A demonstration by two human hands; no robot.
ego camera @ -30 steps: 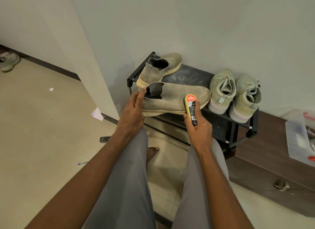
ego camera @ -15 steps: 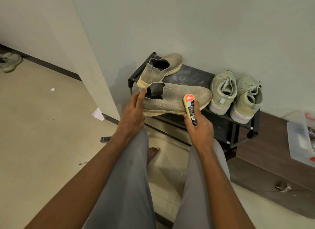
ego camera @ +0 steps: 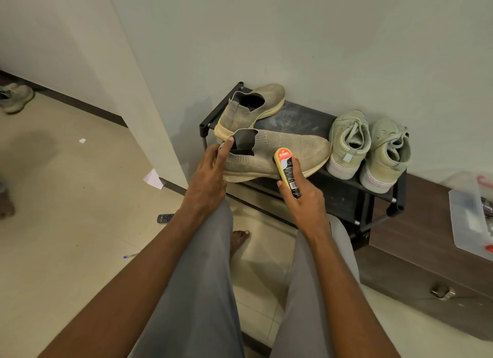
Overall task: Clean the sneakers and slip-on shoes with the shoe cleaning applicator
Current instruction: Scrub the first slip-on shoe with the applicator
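Shoe cleaning applicator is gripped in the right hand, thumb on one side, fingers curled along the other; its yellow sponge edge is pressed to the flank of the near slip-on shoe. Orange label end points up and away from the person.

Left hand is set at the heel of the same shoe, index finger hooked over the collar edge, the other fingers folded around the heel. The shoe is held at the front left edge of the black shoe rack, sole partly overhanging.

Second slip-on shoe lies at the rack's back left corner, toe toward the wall. Pair of pale green sneakers stands on the rack's right end, side by side, heels facing outward.

Left of the rack, on the tiled floor: remote control, blue pen, scrap of paper. Right of the rack, a clear plastic box is set on a low brown cabinet.
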